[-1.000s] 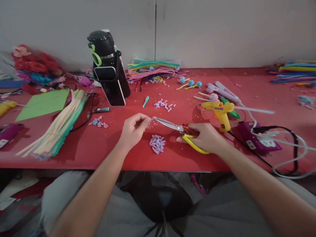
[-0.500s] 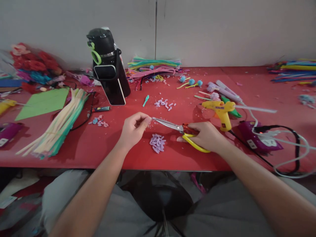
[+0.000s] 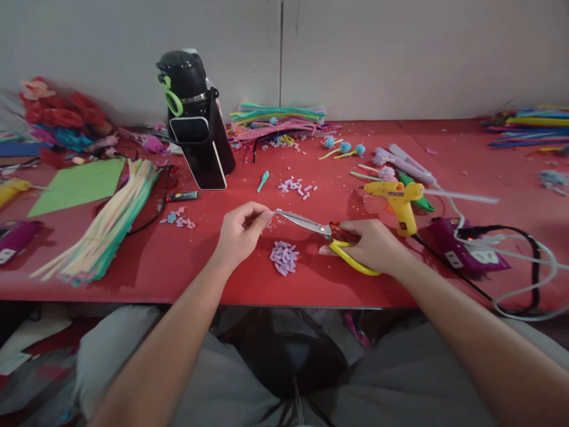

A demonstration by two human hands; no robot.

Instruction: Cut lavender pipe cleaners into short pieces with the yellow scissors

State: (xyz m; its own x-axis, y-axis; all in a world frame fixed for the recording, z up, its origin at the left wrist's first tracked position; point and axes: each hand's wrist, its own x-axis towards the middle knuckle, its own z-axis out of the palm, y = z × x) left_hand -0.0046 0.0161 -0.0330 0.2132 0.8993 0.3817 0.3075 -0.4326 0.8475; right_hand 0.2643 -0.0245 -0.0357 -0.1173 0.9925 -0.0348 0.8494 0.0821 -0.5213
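Note:
My right hand (image 3: pixel 371 244) is closed round the yellow and red handles of the scissors (image 3: pixel 304 222). The blades point left, almost closed, with their tips just beside my left fingertips. My left hand (image 3: pixel 244 231) is closed in a pinch of thumb and forefinger. A tiny lilac piece (image 3: pixel 274 212) shows at its fingertips, mostly hidden. Below the blades lies a heap of short lilac pipe cleaner pieces (image 3: pixel 284 258). Farther back is a looser scatter of lilac pieces (image 3: pixel 297 187). Fine lilac fluff dots the table near the blade tips.
On the red table (image 3: pixel 249 284) stand a black bottle (image 3: pixel 186 77) and a phone (image 3: pixel 200 154). Pipe cleaner bundles (image 3: pixel 106 225) lie left. At right are a yellow glue gun (image 3: pixel 400 198), a purple power block (image 3: pixel 466 252) and looping cables. A teal piece (image 3: pixel 263 181) lies ahead.
The scissors have shifted very slightly right, their tips now a little apart from my left fingertips. My left hand has stayed almost in place, still pinching.

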